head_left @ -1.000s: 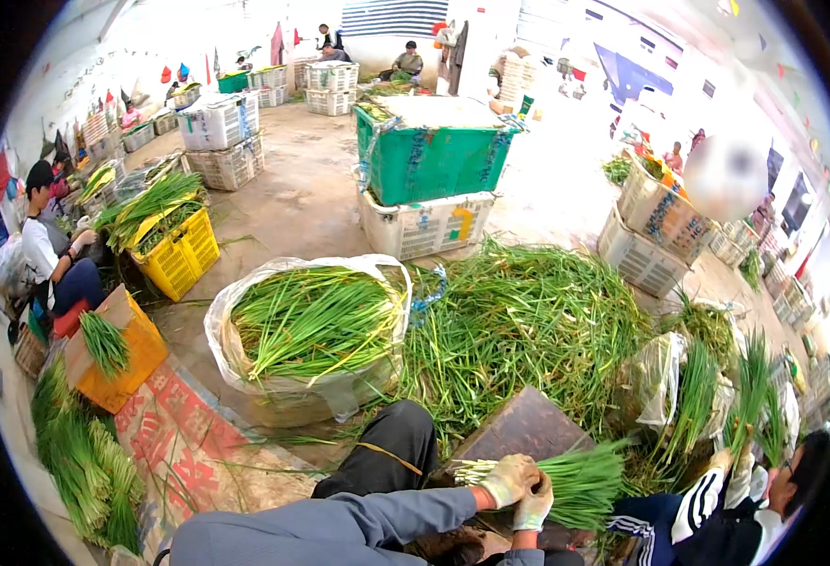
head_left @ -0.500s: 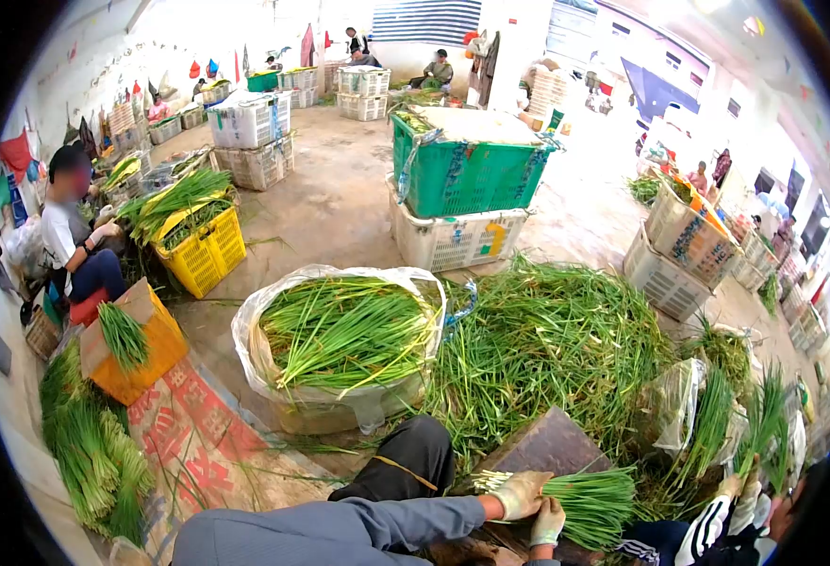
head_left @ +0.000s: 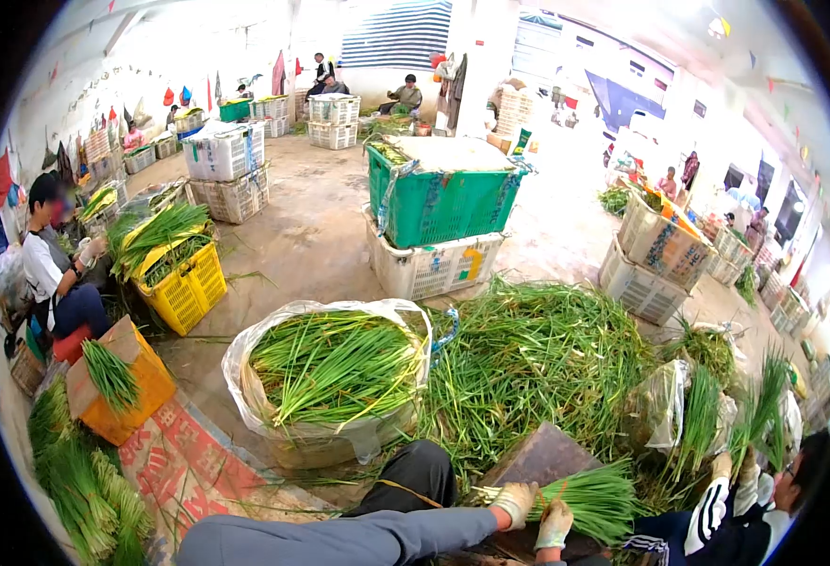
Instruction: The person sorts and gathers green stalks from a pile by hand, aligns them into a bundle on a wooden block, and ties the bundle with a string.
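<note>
A bunch of green stalks [head_left: 592, 500] lies across a dark board [head_left: 542, 459] at the lower right, its pale ends pointing left. My left hand [head_left: 516, 502], in a pale glove, is closed around the bunch near those pale ends. Just right of it, my right hand [head_left: 555, 524], also gloved, is closed at the near edge of the bunch; its fingertips are too small to tell what they pinch. Behind the board spreads a large heap of loose green leaves [head_left: 538, 368].
A lined basket [head_left: 330, 443] of stalks stands front centre. Beyond are a green crate [head_left: 443, 203] on a white one and a yellow crate [head_left: 184, 288]. An orange box [head_left: 132, 387] stands left. A co-worker [head_left: 731, 524] sits close on the right, another [head_left: 57, 269] left.
The camera view has shifted. My hands have drawn slightly apart along the bunch since a second ago. The co-worker on the left has raised a hand.
</note>
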A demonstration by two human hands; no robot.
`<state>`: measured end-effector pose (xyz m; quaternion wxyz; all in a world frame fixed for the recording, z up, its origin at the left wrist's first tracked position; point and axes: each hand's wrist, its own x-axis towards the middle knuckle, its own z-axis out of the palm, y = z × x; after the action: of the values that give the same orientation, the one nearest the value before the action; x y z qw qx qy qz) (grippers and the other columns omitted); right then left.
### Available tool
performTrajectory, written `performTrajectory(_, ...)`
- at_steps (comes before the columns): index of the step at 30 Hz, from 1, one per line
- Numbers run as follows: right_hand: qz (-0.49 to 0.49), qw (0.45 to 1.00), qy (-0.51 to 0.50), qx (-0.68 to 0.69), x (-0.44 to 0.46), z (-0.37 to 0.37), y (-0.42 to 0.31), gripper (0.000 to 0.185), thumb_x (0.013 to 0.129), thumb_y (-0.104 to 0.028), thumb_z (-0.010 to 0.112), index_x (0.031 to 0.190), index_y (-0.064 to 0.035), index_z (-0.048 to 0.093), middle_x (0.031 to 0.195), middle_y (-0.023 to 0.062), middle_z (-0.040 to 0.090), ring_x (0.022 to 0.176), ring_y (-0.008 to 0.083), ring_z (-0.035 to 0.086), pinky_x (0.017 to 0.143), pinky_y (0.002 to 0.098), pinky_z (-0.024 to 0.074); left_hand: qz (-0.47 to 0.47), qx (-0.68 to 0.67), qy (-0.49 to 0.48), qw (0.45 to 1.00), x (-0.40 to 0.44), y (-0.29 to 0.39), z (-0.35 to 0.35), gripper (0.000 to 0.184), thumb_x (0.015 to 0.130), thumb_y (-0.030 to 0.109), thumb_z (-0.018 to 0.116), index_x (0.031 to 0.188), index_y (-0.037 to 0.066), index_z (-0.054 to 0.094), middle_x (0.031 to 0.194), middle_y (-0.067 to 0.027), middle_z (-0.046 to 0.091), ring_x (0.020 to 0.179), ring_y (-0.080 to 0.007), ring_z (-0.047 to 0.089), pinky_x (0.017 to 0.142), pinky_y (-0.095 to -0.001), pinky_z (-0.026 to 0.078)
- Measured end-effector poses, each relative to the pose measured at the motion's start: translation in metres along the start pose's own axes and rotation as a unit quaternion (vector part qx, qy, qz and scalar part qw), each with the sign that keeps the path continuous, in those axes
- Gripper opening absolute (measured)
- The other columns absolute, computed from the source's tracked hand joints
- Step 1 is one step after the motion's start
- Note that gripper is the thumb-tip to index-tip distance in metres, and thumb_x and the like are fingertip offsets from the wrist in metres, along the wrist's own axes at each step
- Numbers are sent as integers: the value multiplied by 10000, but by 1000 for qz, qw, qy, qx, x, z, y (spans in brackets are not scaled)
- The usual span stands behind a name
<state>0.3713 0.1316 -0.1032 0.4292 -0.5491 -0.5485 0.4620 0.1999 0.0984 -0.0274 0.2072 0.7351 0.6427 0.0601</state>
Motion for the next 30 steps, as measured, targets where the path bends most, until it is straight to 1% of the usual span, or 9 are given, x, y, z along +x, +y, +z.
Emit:
performTrajectory(1, -139, 988, 33, -66, -9, 3, -20, 247, 930, -129, 525, 703, -37, 555, 636, 6, 511, 528, 116, 455, 479, 308, 348, -17, -41, 12, 999, 8, -7, -3, 898, 575, 317, 897, 1314, 13, 487, 1132, -204, 672, 1024, -379, 677, 833, -453, 547)
performTrajectory(10, -119, 978, -95, -144, -36, 23, -88, 256, 953, -146, 552, 758, 16, 587, 647, 11, 560, 496, 136, 486, 478, 304, 396, -27, -237, -92, 967, 5, -62, -7, 1078, 615, 499, 824, 1505, 57, 407, 1278, -248, 637, 1131, -337, 651, 944, -413, 522)
performTrajectory(16, 20, 989, 147, -4, -72, 24, -107, 277, 962, -184, 630, 1088, 61, 597, 792, 39, 634, 589, 94, 517, 544, 256, 422, -25, -230, -106, 967, 0, -73, 11, 745, 761, 482, 759, 1368, 88, 583, 1233, -172, 679, 1092, -275, 661, 968, -396, 506)
performTrajectory(18, 183, 981, 19, 61, -55, -6, -60, 381, 956, -294, 678, 1216, -30, 587, 855, 33, 634, 541, 74, 487, 442, 234, 396, 5, -259, -132, 957, -8, -68, -7, 659, 841, 465, 734, 1323, 36, 607, 1313, -169, 640, 1191, -265, 620, 1042, -403, 471)
performTrajectory(20, 225, 930, -61, 284, -85, 8, -102, 585, 957, -492, 641, 1327, -45, 571, 1153, 83, 679, 919, 168, 652, 764, 300, 537, -55, -557, -215, 800, -3, -60, 18, 460, 876, 252, 757, 1233, -12, 640, 1223, -163, 680, 1120, -257, 660, 995, -399, 517)
performTrajectory(21, 248, 901, -110, 338, -71, -1, -51, 643, 965, -545, 593, 1372, -51, 548, 1294, 98, 639, 1109, 234, 622, 943, 368, 509, -86, -755, -292, 581, -25, -50, -1, 437, 875, 208, 755, 1238, -8, 642, 1223, -175, 675, 1131, -257, 656, 1028, -393, 496)
performTrajectory(22, 276, 881, -102, 370, -65, -3, -31, 613, 977, -539, 573, 1353, -55, 564, 1249, 108, 656, 1066, 262, 636, 957, 408, 509, -81, -770, -287, 565, -32, -42, -4, 436, 886, 204, 741, 1257, 3, 631, 1237, -164, 669, 1125, -250, 656, 1039, -378, 487)
performTrajectory(27, 227, 907, -111, 337, -66, 0, -35, 516, 988, -394, 612, 1337, -17, 565, 1177, 104, 671, 1015, 242, 641, 909, 402, 528, 42, -704, -284, 649, -9, -40, 44, 672, 869, 424, 759, 1400, 106, 495, 1203, -83, 667, 1040, -227, 659, 947, -386, 540)
performTrajectory(30, 193, 947, -64, 248, -63, 5, -21, 420, 991, -276, 613, 1331, -32, 578, 1222, 126, 656, 1057, 241, 648, 881, 396, 556, 29, -456, -169, 873, -40, -11, -21, 633, 746, 359, 838, 1273, 80, 627, 1108, -128, 707, 987, -217, 653, 866, -353, 542)
